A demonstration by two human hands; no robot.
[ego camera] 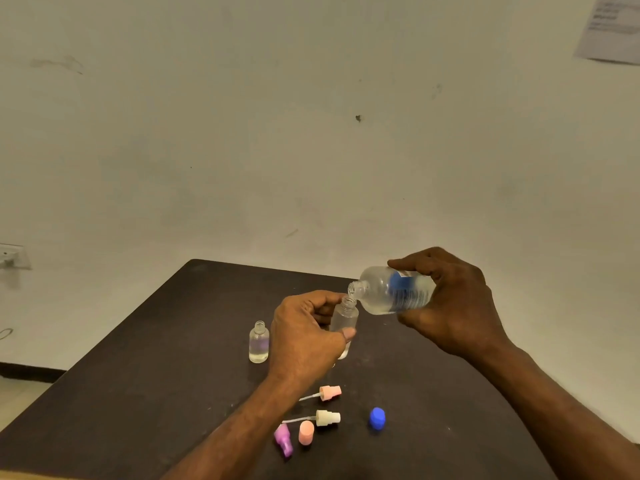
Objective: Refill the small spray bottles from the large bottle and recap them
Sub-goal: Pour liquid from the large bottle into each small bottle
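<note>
My right hand (453, 303) grips the large clear bottle (391, 291) with a blue label, tipped sideways with its open mouth over a small frosted bottle (343, 317). My left hand (306, 336) holds that small bottle upright above the dark table (156, 358). A second small clear bottle (258, 342) stands uncapped to the left, partly filled. On the near side lie a pink spray pump (329, 393), a white spray pump (325, 418), a pink cap (306, 433), a purple spray pump (284, 439) and the blue cap (376, 418).
The table's far edge meets a pale wall (311, 133). A paper sheet (613, 26) hangs at the upper right of the wall. A wall socket (10, 256) sits at the far left.
</note>
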